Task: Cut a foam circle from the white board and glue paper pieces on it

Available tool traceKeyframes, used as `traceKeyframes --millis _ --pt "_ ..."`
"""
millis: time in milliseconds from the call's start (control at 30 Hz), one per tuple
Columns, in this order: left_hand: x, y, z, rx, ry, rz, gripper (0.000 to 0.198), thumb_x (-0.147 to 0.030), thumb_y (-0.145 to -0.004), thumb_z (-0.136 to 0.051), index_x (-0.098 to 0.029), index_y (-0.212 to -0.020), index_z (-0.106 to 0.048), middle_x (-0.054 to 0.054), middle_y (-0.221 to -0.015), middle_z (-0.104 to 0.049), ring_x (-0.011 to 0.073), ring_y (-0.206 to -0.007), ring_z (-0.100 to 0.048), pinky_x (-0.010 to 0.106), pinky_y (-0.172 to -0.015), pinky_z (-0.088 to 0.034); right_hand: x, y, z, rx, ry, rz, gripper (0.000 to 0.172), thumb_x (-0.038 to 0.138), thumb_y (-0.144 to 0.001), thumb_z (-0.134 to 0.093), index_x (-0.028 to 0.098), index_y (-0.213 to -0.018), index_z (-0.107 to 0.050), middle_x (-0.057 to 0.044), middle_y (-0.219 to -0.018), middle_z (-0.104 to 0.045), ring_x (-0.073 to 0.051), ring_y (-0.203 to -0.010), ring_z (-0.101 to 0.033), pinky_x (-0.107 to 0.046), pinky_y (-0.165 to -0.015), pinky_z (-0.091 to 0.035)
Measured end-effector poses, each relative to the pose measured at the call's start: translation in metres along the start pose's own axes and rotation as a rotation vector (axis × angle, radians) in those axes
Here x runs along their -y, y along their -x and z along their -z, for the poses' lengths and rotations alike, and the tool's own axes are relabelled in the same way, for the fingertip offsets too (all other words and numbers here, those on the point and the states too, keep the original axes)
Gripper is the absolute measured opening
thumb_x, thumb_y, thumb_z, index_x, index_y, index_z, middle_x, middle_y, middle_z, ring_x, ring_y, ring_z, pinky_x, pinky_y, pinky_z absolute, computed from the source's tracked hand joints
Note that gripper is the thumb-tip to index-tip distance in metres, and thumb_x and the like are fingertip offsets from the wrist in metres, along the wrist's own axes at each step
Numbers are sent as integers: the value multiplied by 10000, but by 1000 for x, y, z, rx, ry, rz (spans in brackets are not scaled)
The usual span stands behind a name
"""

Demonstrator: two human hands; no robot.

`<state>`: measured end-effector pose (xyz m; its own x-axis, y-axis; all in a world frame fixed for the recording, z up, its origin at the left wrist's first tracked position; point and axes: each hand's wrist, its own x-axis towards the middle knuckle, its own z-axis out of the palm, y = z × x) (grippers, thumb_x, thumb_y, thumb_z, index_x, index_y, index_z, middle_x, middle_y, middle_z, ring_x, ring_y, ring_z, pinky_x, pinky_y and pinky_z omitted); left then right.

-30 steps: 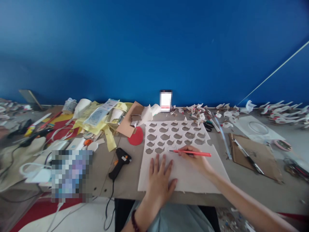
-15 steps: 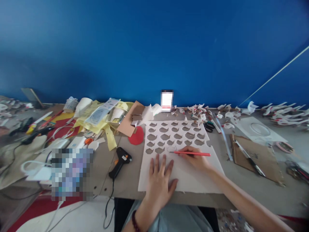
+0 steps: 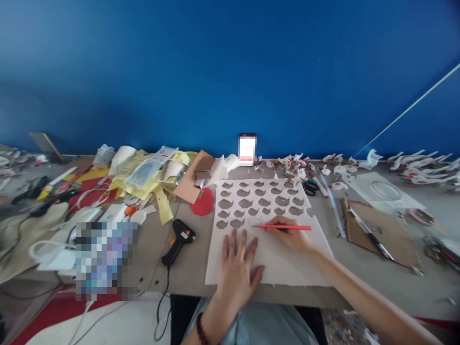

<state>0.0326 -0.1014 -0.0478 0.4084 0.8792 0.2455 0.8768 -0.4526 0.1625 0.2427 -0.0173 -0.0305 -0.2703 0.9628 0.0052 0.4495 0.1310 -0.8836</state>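
Note:
A white sheet lies on the table in front of me, its upper half cut through with rows of fish-shaped holes. My left hand rests flat on its lower left part, fingers spread. Pinched in my right hand is a red pen, held low over the paper with its tip pointing left. The tip meets a faint drawn outline, just right of the last hole in the bottom row.
Left of the sheet lie a black glue gun with its cord and a red paper disc. To the right are a cardboard piece, a black pen, scissors and a metal ruler. White paper shapes line the back.
Hardly anything differs. The pen tip stays at the outline, and its rear end sits very slightly higher and further left. My left hand has not moved.

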Motion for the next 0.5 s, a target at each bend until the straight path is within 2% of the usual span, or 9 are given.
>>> traceKeyframes --millis 500 --pt "1 0 -1 -7 16 -7 618 -463 -886 -461 -265 -1451 -307 70 -1529 -281 366 -1401 -196 557 -1088 -261 6 -9 6 92 62 8 184 286 -797 -609 189 -891 -735 -71 -860 -725 -223 -762 -641 -316 -676 -477"
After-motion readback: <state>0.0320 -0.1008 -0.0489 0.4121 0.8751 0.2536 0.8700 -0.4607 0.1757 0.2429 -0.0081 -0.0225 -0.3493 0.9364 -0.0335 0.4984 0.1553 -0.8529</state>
